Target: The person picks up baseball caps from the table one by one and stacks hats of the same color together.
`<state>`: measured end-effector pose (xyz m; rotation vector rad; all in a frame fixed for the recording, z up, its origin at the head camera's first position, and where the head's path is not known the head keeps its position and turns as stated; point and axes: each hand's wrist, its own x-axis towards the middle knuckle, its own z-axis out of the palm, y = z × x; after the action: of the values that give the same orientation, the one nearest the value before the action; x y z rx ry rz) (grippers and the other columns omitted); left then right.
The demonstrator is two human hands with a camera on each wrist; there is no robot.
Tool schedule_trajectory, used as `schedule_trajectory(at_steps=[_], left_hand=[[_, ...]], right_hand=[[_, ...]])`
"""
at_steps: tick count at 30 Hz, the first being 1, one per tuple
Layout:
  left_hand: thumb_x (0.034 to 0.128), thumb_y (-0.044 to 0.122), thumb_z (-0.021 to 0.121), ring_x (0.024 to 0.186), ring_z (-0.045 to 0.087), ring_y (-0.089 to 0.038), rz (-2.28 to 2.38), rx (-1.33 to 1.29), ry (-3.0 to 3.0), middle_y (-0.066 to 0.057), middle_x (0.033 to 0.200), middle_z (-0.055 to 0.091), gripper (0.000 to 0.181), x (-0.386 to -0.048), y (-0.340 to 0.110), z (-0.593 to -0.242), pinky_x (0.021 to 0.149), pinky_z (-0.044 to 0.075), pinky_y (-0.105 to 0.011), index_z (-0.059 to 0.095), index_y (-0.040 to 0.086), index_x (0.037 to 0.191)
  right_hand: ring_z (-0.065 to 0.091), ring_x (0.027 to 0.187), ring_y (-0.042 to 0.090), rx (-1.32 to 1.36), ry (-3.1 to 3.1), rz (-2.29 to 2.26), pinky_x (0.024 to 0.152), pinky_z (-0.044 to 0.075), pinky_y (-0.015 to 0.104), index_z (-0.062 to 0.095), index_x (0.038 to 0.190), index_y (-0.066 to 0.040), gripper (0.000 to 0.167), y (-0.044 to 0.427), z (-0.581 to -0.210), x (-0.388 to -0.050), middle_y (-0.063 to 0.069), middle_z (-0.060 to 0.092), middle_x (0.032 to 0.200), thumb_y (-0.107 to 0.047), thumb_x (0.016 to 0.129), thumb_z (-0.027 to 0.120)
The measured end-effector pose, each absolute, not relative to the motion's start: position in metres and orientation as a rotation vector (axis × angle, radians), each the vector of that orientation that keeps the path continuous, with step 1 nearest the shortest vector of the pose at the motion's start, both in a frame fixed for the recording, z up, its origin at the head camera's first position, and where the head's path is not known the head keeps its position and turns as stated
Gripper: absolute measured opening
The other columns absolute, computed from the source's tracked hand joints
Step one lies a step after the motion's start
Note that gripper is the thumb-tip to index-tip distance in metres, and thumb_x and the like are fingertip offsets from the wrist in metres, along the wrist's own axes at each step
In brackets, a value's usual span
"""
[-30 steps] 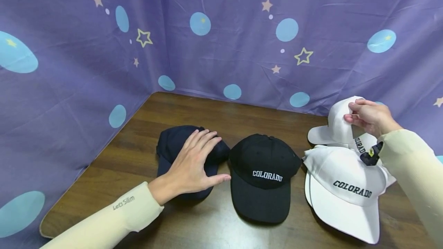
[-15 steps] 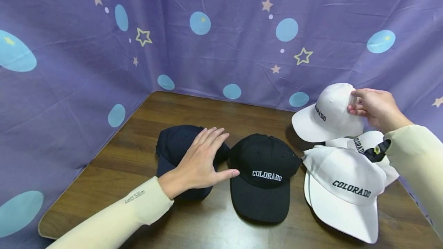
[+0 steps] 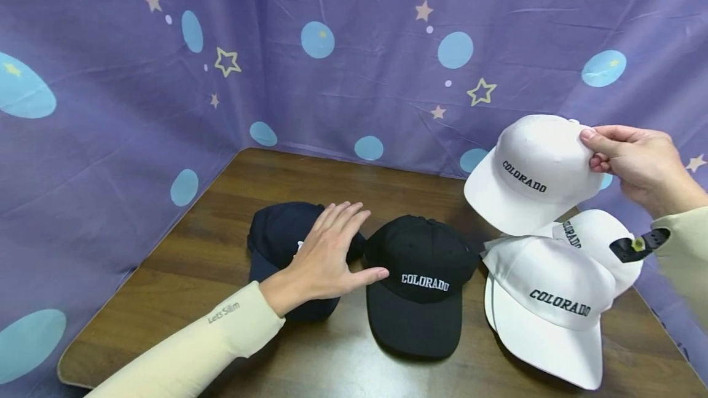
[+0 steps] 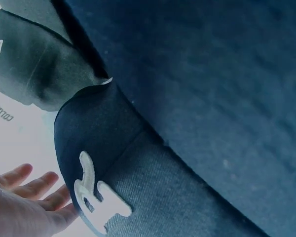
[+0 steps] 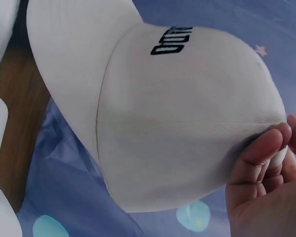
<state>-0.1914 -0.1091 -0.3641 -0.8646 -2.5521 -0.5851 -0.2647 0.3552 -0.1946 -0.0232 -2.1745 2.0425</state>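
My right hand (image 3: 644, 161) pinches the back of a white cap (image 3: 544, 167) marked COLORADO, held above the table; in the right wrist view thumb and fingers grip the edge of that white cap (image 5: 187, 108). Fingers spread, my left hand (image 3: 326, 257) hovers over or rests on a navy cap (image 3: 276, 232); whether it touches cannot be told. The left wrist view has the navy cap (image 4: 113, 148) with a white emblem beside the left hand (image 4: 34, 202). A black COLORADO cap (image 3: 423, 257) lies just right of that hand.
Below the raised cap, a white COLORADO cap (image 3: 558, 281) lies at the front right, with another white cap (image 3: 603, 238) partly behind it. The wooden table (image 3: 166, 300) has a rounded left corner. A purple curtain (image 3: 354, 66) hangs along its back and left sides.
My right hand has lifted the white cap off the back right of the table and turned its lettering into view. My left hand has shifted slightly right.
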Motion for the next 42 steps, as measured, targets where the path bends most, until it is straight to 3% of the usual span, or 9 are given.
schedule_trajectory(at_steps=[8,15,23,25,32,38,42], left_hand=[[0.0839,0.076,0.063,0.151,0.031,-0.028,-0.606,-0.858,-2.563,-0.009,0.159,0.042,0.100,-0.192,-0.106,-0.363,0.126,0.013,-0.047,0.043,0.009,0.154],[0.0844,0.077,0.062,0.152,0.030,-0.028,-0.602,-0.857,-2.567,-0.009,0.160,0.040,0.101,-0.192,-0.105,-0.362,0.126,0.012,-0.048,0.040,0.010,0.156],[0.0839,0.076,0.064,0.151,0.030,-0.028,-0.588,-0.857,-2.562,-0.009,0.160,0.040,0.101,-0.192,-0.107,-0.362,0.126,0.011,-0.047,0.040,0.010,0.156],[0.0839,0.076,0.063,0.151,0.030,-0.028,-0.582,-0.858,-2.566,-0.009,0.160,0.040,0.101,-0.192,-0.107,-0.362,0.126,0.011,-0.047,0.040,0.010,0.156],[0.0836,0.076,0.064,0.151,0.031,-0.029,-0.581,-0.856,-2.560,-0.009,0.160,0.041,0.101,-0.192,-0.108,-0.362,0.126,0.012,-0.048,0.041,0.009,0.155],[0.0841,0.076,0.063,0.151,0.030,-0.029,-0.586,-0.862,-2.567,-0.009,0.160,0.040,0.100,-0.193,-0.108,-0.362,0.126,0.012,-0.048,0.040,0.010,0.156],[0.0837,0.076,0.064,0.151,0.030,-0.029,-0.587,-0.864,-2.572,-0.009,0.161,0.040,0.101,-0.193,-0.108,-0.362,0.126,0.012,-0.048,0.041,0.010,0.156]], right_hand=[[0.053,0.059,0.010,0.139,-2.247,1.971,0.054,0.045,0.021,0.079,0.087,-0.011,0.017,0.376,-0.192,-0.246,-0.003,0.063,0.076,-0.008,0.098,0.067],[0.047,0.056,0.014,0.179,-2.598,1.587,0.056,0.035,0.029,0.078,0.090,-0.021,0.029,0.384,-0.194,-0.231,-0.004,0.056,0.072,-0.008,0.105,0.057],[0.036,0.051,0.022,0.289,-2.657,1.562,0.054,0.021,0.038,0.078,0.092,-0.021,0.034,0.404,-0.210,-0.216,-0.001,0.055,0.068,-0.001,0.105,0.053],[0.036,0.050,0.022,0.267,-2.698,1.450,0.053,0.022,0.039,0.078,0.091,-0.025,0.035,0.411,-0.214,-0.213,-0.002,0.055,0.068,-0.003,0.106,0.054],[0.029,0.046,0.026,0.293,-2.696,1.492,0.047,0.017,0.044,0.077,0.088,-0.021,0.037,0.444,-0.234,-0.212,-0.002,0.059,0.064,0.000,0.105,0.052],[0.035,0.044,0.023,0.195,-2.793,1.467,0.046,0.018,0.045,0.076,0.086,-0.020,0.035,0.453,-0.256,-0.201,-0.001,0.059,0.064,-0.002,0.105,0.053],[0.041,0.047,0.021,0.159,-2.950,1.201,0.043,0.027,0.039,0.071,0.091,-0.010,0.019,0.443,-0.274,-0.192,0.001,0.051,0.060,-0.009,0.105,0.057]])
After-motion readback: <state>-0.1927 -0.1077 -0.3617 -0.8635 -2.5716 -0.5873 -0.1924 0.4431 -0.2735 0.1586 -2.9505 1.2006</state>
